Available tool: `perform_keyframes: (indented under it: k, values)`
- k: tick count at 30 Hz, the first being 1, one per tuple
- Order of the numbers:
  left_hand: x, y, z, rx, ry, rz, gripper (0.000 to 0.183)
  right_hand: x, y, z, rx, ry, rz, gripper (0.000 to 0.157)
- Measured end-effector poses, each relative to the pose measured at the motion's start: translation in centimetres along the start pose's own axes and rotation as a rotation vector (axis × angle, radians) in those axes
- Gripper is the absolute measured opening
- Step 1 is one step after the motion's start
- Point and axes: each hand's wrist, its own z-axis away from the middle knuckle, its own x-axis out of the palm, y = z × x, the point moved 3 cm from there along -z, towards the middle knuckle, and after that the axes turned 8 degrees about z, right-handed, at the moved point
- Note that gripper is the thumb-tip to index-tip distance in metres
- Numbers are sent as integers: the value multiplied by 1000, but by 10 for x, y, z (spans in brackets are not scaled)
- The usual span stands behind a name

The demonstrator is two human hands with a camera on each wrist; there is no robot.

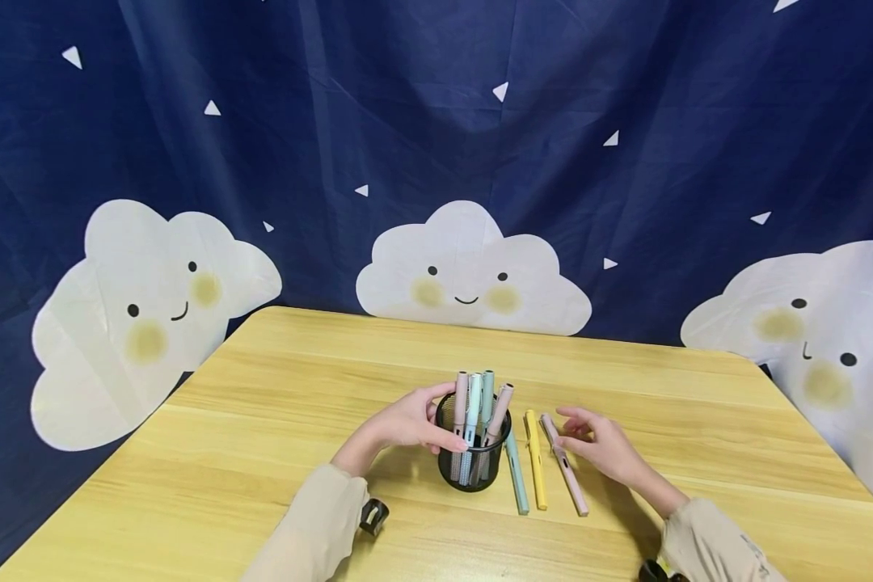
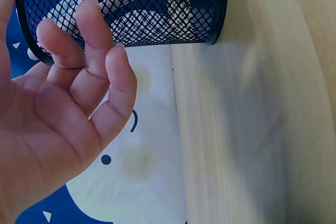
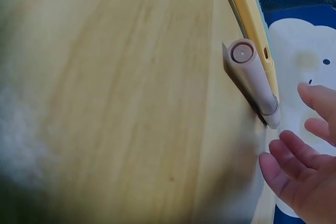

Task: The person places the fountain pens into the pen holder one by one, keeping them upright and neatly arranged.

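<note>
My left hand point(image 1: 416, 420) holds a black mesh pen cup point(image 1: 473, 487) by its upper part, thumb over the front rim and other fingers at the side. Curled fingers lie against the mesh in the left wrist view. Inside the cup stand several pens: pale pink, light blue point(image 1: 473, 404), green and dusty pink. To its right a teal pen point(image 1: 516, 477), a yellow pen point(image 1: 537, 465) and a pale pink pen point(image 1: 569, 477) lie on the table. Close beside the pale pink pen's far end is my right hand point(image 1: 605, 446), fingers loosely bent and nothing in its grasp.
The light wood table point(image 1: 262, 453) reaches back to a dark blue curtain point(image 1: 407, 105) printed with smiling white clouds and small white triangles. A black wrist strap piece point(image 1: 373, 516) sits at the left sleeve, another at the right sleeve point(image 1: 713, 541).
</note>
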Motion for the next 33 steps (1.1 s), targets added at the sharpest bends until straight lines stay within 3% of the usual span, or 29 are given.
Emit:
perform_keyframes:
  k: [12,20,33]
  values:
    - [0,-1,-1,-3,1,-15,85,-3,2,-4,-22,-159,-42,53]
    - [-1,-1,-1,-12,7,-13,86,-2,0,-3,42,-319,-96,64]
    - [0,-2,-1,-21,10,-3,86,1,-1,-7,85,-373,-56,70]
